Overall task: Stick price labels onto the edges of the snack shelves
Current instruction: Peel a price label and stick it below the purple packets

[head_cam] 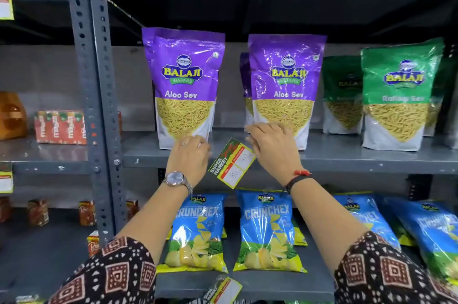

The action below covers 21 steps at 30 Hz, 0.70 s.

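Head view: a price label (232, 163), yellow-edged with a red and green header reading "SUPER MARKET" and white boxes with handwritten figures, hangs tilted in front of the grey shelf edge (347, 163), which serves as the landmark here. The label overlaps that edge and dips below it. Whether it is already stuck to the metal cannot be told.

The left hand (189, 157) rests against the shelf edge just left of the label, with a watch (176, 178) on the wrist. Its fingers curl over onto the shelf at the foot of a purple Aloo Sev bag (183, 85); whether they pinch anything cannot be told.

The right hand (271, 146) lies just right of the label, fingers bent loosely and reaching over the edge toward a 2nd Aloo Sev bag (285, 88). They are blurred, and a grip on the label cannot be told.

Above the edge, further right, stands a green Ratlami Sev bag (399, 95). Below the edge lie blue Crunchex packets (267, 232). Another label (224, 290) sits on the lower shelf's front, beneath them.
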Each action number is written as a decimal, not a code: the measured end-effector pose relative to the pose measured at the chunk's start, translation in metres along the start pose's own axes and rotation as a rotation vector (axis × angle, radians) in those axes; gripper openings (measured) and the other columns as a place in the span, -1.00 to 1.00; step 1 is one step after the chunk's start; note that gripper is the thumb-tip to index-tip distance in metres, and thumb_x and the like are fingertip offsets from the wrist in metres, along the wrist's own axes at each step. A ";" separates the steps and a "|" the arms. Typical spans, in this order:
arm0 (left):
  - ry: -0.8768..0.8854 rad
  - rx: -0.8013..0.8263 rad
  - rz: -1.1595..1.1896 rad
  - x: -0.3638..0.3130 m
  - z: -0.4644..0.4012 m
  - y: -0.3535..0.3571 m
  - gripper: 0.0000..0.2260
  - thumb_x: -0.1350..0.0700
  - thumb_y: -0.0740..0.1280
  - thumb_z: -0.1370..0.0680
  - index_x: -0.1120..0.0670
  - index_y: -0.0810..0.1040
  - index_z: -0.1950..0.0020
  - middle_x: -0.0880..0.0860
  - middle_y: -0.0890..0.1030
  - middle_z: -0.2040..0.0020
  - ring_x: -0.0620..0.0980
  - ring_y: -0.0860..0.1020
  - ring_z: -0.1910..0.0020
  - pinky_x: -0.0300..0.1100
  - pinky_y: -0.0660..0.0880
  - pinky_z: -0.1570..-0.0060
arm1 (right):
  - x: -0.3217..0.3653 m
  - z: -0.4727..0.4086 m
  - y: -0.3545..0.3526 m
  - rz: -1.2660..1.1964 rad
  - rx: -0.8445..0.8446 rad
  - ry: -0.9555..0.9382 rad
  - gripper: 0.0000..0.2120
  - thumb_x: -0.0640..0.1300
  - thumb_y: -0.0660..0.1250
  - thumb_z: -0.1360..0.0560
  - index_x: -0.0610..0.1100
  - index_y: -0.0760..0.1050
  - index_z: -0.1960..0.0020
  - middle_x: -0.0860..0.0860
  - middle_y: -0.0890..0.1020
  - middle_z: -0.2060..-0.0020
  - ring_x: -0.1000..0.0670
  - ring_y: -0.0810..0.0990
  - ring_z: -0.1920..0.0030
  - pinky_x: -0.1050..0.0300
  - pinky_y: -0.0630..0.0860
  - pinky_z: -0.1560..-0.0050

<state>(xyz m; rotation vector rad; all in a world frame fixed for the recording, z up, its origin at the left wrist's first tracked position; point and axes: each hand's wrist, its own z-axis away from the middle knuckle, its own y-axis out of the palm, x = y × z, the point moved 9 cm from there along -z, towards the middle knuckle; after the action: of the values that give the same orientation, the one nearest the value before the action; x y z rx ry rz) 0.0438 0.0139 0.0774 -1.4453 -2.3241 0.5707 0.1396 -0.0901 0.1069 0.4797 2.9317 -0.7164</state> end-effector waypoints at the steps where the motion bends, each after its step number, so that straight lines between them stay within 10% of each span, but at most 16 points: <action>1: -0.005 0.013 0.037 0.003 0.005 0.009 -0.84 0.38 0.52 -0.24 0.27 0.56 0.32 0.25 0.58 0.32 0.27 0.55 0.35 0.11 0.48 0.35 | 0.006 0.000 0.008 -0.037 0.003 -0.028 -0.83 -0.21 0.36 -0.37 -0.16 0.56 0.03 -0.11 0.70 0.17 -0.15 0.64 0.19 -0.11 0.50 0.02; 15: -0.129 -0.090 0.296 0.016 0.026 0.044 -0.74 0.36 0.53 -0.23 0.20 0.48 0.24 0.22 0.53 0.21 0.24 0.46 0.29 -0.05 0.25 0.33 | 0.029 0.003 0.040 -0.221 0.146 -0.080 -0.87 -0.32 0.20 -0.28 -0.18 0.50 0.28 -0.16 0.59 0.31 -0.22 0.54 0.34 0.09 0.30 0.38; 21: -0.080 -0.182 0.398 0.018 0.029 0.043 -0.84 0.27 0.30 -0.37 0.00 0.43 0.24 -0.09 0.33 0.12 0.01 0.34 0.24 -0.09 0.21 0.25 | 0.026 0.041 0.038 -0.373 0.096 0.036 -0.80 -0.34 0.11 -0.35 -0.15 0.48 0.20 -0.11 0.54 0.24 -0.14 0.52 0.27 0.02 0.49 0.41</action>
<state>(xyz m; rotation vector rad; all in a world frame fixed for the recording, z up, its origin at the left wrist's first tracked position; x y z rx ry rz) 0.0552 0.0432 0.0321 -2.0281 -2.2032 0.5377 0.1275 -0.0703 0.0500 -0.0564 3.0641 -0.8971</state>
